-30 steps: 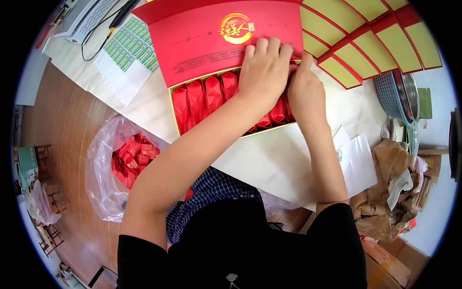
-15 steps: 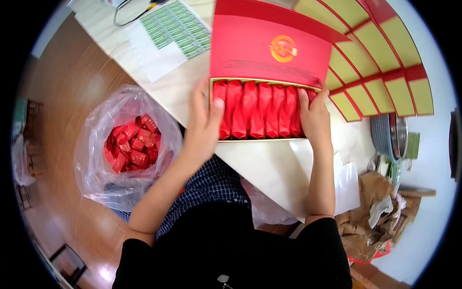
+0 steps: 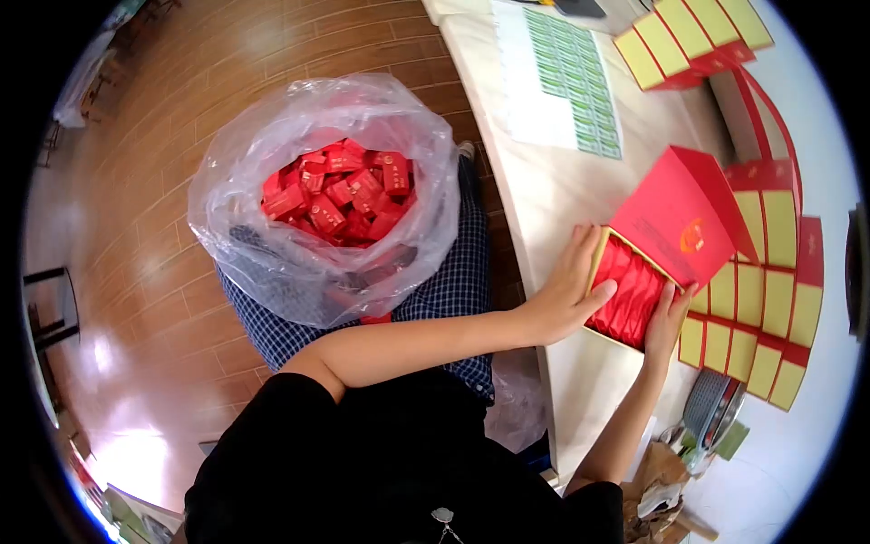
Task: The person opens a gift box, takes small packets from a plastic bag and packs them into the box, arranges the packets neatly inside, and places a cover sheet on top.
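A red gift box with its lid raised lies over the table, a round gold emblem inside the lid. Shiny red packets stand in a row within its pale-edged tray. My left hand grips the near left end of the box, the thumb reaching over the packets. On the opposite end, my right hand holds the box with fingers at its rim. To my left, a clear plastic bag on my lap is open, holding many small red packets.
Stacked red and yellow boxes line the wall side of the table. A sheet of green labels lies at the far end. Crumpled brown paper and a grey basket are at lower right.
My head view has turned left, so the bag appears nearer the middle and the box farther right. Both hands still hold the open box.
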Motion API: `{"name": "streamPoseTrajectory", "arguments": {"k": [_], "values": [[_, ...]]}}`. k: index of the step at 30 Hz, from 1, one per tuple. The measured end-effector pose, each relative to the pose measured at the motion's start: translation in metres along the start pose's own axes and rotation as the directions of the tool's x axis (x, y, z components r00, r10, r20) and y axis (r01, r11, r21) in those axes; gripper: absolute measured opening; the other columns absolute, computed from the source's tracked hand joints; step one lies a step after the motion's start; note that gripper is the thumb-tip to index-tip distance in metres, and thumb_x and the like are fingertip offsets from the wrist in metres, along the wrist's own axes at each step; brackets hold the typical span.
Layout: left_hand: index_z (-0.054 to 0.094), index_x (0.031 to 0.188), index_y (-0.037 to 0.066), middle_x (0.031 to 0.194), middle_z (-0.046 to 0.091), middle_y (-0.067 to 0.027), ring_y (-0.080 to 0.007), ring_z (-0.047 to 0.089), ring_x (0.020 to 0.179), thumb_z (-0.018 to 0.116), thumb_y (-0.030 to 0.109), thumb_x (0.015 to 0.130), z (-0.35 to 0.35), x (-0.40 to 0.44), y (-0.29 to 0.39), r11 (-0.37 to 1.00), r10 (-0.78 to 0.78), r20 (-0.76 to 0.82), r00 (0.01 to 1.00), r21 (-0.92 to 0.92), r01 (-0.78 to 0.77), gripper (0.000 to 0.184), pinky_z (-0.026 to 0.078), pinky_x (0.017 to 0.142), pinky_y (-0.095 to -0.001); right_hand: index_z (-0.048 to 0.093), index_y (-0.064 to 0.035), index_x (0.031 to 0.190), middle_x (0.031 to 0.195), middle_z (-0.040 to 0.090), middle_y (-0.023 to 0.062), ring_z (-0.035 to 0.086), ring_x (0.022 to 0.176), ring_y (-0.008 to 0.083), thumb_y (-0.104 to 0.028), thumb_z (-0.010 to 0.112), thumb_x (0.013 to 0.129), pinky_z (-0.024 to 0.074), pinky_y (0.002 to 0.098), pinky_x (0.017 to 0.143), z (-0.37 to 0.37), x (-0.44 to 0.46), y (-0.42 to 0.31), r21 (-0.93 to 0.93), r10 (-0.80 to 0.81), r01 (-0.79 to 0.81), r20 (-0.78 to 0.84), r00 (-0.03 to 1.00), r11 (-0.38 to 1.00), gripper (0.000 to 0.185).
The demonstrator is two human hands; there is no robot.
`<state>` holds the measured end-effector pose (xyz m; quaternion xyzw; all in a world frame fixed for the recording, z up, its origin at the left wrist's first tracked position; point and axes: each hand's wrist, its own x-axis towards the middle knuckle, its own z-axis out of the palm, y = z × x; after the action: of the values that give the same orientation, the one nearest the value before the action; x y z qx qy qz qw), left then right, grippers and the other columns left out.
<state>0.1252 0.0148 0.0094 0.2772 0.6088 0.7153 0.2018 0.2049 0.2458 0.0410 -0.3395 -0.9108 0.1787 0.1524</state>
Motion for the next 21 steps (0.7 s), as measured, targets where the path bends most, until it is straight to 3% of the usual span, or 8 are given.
{"name": "streamPoseTrajectory", "arguments": {"k": [3, 7, 9, 12, 13, 15, 18, 21], "values": [[0.019, 0.143, -0.003, 0.145, 0.022, -0.0234, -0.0335, 0.018, 0.139, 0.043, 0.030, 0.099, -0.031, -0.015, 0.005, 0.992, 0.061, -0.070, 0.996, -0.108, -0.069, 0.060, 0.015, 0.114, -0.0406, 0.013, 0.0063, 0.146, 0.151, 0.019, 0.0255, 0.024, 0.139, 0.0337, -0.045, 0.040, 0.099, 0.0195, 0.0379, 0.113, 0.000, 0.001, 0.004, 0.105, 0.017, -0.015, -0.020, 1.000, 0.994, 0.074], [0.052, 0.117, 0.001, 0.112, 0.051, -0.0129, -0.0241, 0.051, 0.108, 0.044, 0.023, 0.099, -0.111, -0.060, -0.016, 0.991, 0.114, -0.303, 0.946, -0.034, -0.131, 0.030, 0.039, 0.097, -0.0341, 0.031, 0.0069, 0.139, 0.141, 0.040, 0.0218, 0.040, 0.128, 0.0326, -0.034, 0.045, 0.099, 0.0303, 0.0424, 0.107, -0.004, -0.014, -0.044, -0.389, -0.168, 0.071, -0.223, 0.960, 0.919, 0.060], [0.054, 0.113, 0.000, 0.104, 0.058, -0.0106, -0.0199, 0.055, 0.102, 0.046, 0.020, 0.098, -0.149, -0.084, -0.041, 0.988, -0.155, -0.443, 0.883, -0.068, 0.139, 0.026, 0.042, 0.093, -0.0326, 0.041, 0.0071, 0.132, 0.133, 0.048, 0.0208, 0.047, 0.121, 0.0296, -0.022, 0.046, 0.099, 0.0369, 0.0395, 0.103, 0.002, -0.050, -0.131, 0.039, -0.246, 0.280, -0.373, 0.895, 0.959, 0.045], [0.054, 0.113, 0.000, 0.105, 0.059, -0.0085, -0.0170, 0.055, 0.103, 0.046, 0.012, 0.097, -0.201, -0.122, -0.111, 0.946, -0.288, -0.554, 0.781, -0.037, 0.322, 0.022, 0.042, 0.092, -0.0302, 0.050, 0.0071, 0.115, 0.114, 0.057, 0.0163, 0.055, 0.103, 0.0242, -0.012, 0.048, 0.095, 0.0429, 0.0368, 0.093, 0.055, -0.084, -0.218, 0.267, -0.494, 0.597, -0.365, 0.789, 0.756, 0.028], [0.055, 0.111, 0.001, 0.101, 0.060, -0.0089, -0.0172, 0.056, 0.098, 0.046, 0.012, 0.096, -0.210, -0.136, -0.134, 0.942, -0.316, -0.601, 0.734, -0.104, 0.320, 0.021, 0.044, 0.089, -0.0298, 0.053, 0.0044, 0.114, 0.109, 0.059, 0.0166, 0.056, 0.102, 0.0245, -0.008, 0.051, 0.092, 0.0433, 0.0360, 0.092, 0.086, -0.098, -0.237, 0.312, -0.541, 0.615, -0.298, 0.787, 0.724, 0.025], [0.055, 0.110, 0.001, 0.097, 0.061, -0.0092, -0.0174, 0.058, 0.092, 0.046, 0.011, 0.096, -0.224, -0.160, -0.162, 0.933, -0.352, -0.657, 0.667, -0.186, 0.309, 0.020, 0.045, 0.085, -0.0294, 0.059, -0.0019, 0.110, 0.100, 0.062, 0.0126, 0.058, 0.098, 0.0241, -0.006, 0.056, 0.088, 0.0447, 0.0343, 0.089, 0.151, -0.115, -0.284, 0.525, -0.567, 0.406, 0.187, 0.802, 0.748, 0.023], [0.054, 0.112, 0.001, 0.101, 0.060, -0.0083, -0.0169, 0.057, 0.093, 0.044, 0.012, 0.098, -0.237, -0.192, -0.169, 0.874, -0.487, -0.636, 0.599, -0.352, 0.336, 0.021, 0.045, 0.086, -0.0292, 0.056, -0.0002, 0.115, 0.101, 0.060, 0.0174, 0.056, 0.098, 0.0342, -0.011, 0.062, 0.083, 0.0466, 0.0411, 0.085, 0.299, -0.116, -0.276, 0.425, -0.733, 0.597, 0.399, 0.551, 0.680, 0.034], [0.050, 0.121, 0.004, 0.111, 0.059, -0.0089, -0.0207, 0.058, 0.100, 0.038, 0.018, 0.100, -0.248, -0.210, -0.162, 0.617, -0.780, -0.482, 0.399, -0.698, 0.362, 0.028, 0.046, 0.088, -0.0311, 0.056, 0.0001, 0.113, 0.108, 0.058, 0.0205, 0.055, 0.101, 0.0373, -0.012, 0.064, 0.079, 0.0470, 0.0446, 0.087, 0.392, -0.127, -0.239, 0.179, -0.643, 0.732, 0.639, 0.421, 0.658, 0.037]]}}
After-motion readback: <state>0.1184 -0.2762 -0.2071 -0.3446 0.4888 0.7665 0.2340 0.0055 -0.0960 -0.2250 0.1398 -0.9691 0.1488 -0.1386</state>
